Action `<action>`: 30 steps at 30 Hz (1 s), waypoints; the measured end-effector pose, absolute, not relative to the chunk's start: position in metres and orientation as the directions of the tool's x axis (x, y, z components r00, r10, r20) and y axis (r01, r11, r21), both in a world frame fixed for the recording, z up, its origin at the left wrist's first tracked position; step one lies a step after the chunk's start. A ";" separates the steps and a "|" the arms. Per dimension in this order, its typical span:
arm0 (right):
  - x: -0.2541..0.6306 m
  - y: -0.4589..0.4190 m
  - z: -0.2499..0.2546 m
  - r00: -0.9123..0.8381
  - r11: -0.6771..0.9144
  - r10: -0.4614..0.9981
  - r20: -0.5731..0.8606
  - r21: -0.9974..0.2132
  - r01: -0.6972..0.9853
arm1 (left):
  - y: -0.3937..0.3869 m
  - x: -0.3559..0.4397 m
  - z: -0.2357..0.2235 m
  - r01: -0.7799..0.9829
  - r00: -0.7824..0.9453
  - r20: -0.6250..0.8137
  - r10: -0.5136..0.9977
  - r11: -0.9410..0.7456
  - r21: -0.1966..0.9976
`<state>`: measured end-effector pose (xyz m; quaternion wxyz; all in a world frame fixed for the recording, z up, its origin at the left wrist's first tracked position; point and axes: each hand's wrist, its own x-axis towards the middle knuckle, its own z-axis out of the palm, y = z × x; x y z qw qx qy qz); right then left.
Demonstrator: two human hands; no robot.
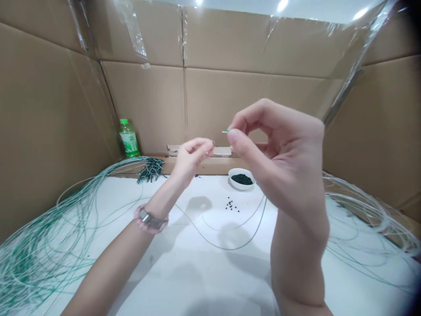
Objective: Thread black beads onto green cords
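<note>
Pinching a short green wire end (225, 131) in the right hand (279, 162), upper centre.
Left hand (192, 160) curled just beside it, grip unclear; white bowl (237, 184) of dark beads (241, 179) below, on the table (210, 193).

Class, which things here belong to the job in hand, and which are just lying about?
Job: right hand pinching a thin wire end; left hand; white bowl of dark beads; loose beads; long green-white wires.
Lying about: green-capped bottle; cardboard walls.
</note>
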<state>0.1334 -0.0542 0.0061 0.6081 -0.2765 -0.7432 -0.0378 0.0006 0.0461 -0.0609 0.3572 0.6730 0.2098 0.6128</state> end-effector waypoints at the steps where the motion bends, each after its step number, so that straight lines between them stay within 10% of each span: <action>1: 0.132 -0.053 0.005 -0.101 0.845 0.355 0.929 -0.272 0.461 | 0.041 -0.004 -0.050 -0.283 0.125 0.673 0.729 -0.624 0.728; 7: 0.118 -0.051 -0.001 -0.060 0.903 0.341 0.938 -0.309 0.298 | -0.002 -0.006 -0.023 -0.647 0.127 0.637 0.760 -0.424 0.634; 30: 0.114 -0.061 -0.002 -0.052 0.880 0.333 0.941 -0.291 0.376 | -0.018 0.001 -0.021 -0.667 0.150 0.639 0.754 -0.400 0.629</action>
